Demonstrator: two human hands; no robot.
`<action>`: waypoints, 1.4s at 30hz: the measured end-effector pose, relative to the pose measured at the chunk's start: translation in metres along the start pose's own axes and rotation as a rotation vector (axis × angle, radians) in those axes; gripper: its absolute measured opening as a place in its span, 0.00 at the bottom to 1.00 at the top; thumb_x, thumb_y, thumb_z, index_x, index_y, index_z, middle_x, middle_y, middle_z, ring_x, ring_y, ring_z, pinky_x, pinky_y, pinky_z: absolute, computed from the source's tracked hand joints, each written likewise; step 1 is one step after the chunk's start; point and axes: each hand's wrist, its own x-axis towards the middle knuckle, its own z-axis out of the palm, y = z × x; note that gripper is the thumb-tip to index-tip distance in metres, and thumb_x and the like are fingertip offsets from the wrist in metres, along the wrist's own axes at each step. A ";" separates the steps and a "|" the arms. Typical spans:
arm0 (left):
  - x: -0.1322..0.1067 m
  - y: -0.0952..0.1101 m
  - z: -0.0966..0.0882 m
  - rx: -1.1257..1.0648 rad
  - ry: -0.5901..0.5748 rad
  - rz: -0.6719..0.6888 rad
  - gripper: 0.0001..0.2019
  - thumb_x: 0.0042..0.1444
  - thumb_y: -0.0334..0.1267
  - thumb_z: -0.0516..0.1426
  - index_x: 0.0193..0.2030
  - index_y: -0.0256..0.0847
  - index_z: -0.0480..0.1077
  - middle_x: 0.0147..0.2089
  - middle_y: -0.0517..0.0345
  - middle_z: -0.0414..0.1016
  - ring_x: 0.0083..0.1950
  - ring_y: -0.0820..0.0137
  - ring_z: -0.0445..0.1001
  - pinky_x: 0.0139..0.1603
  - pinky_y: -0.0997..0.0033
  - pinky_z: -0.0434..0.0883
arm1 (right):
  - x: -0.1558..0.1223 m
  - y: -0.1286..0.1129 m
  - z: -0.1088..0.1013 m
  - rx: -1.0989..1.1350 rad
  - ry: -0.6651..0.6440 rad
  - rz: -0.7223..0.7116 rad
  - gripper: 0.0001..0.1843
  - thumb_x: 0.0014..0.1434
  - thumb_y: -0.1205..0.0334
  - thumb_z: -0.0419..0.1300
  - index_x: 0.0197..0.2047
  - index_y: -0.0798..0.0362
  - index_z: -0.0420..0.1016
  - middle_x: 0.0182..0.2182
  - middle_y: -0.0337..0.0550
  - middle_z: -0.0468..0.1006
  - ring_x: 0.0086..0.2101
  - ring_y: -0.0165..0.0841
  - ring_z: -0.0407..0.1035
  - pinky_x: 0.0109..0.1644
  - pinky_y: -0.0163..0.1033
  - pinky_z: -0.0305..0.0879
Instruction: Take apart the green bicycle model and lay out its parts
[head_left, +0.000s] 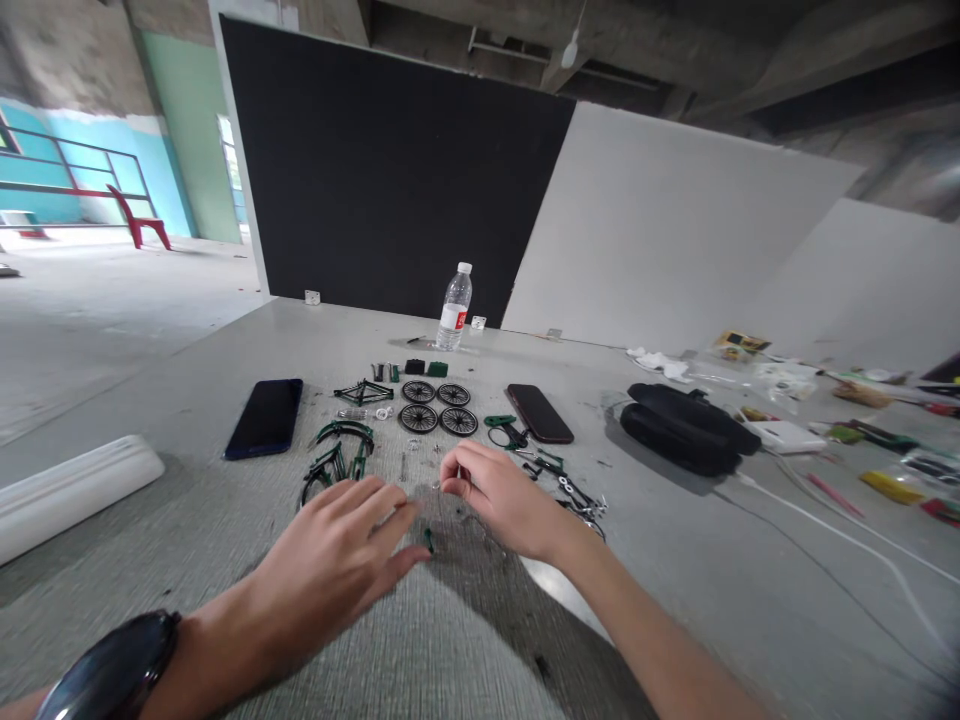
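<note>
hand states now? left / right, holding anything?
Left hand: open, fingers spread flat over the table, holding nothing; a small green part lies at its fingertips.
Right hand: fingers pinched together on something tiny; what it is cannot be told.

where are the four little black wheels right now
In the head view the four black wheels lie in a two-by-two block at mid-table, beyond both hands, between the green frame on their left and the dark phone on their right, with the water bottle behind.
</note>
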 end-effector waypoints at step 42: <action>0.000 -0.009 0.002 -0.186 0.100 -0.027 0.12 0.72 0.35 0.50 0.39 0.39 0.72 0.36 0.59 0.76 0.37 0.65 0.70 0.39 0.61 0.66 | -0.008 0.000 -0.028 -0.045 0.259 -0.014 0.10 0.66 0.56 0.57 0.41 0.48 0.79 0.39 0.44 0.80 0.36 0.34 0.72 0.40 0.42 0.68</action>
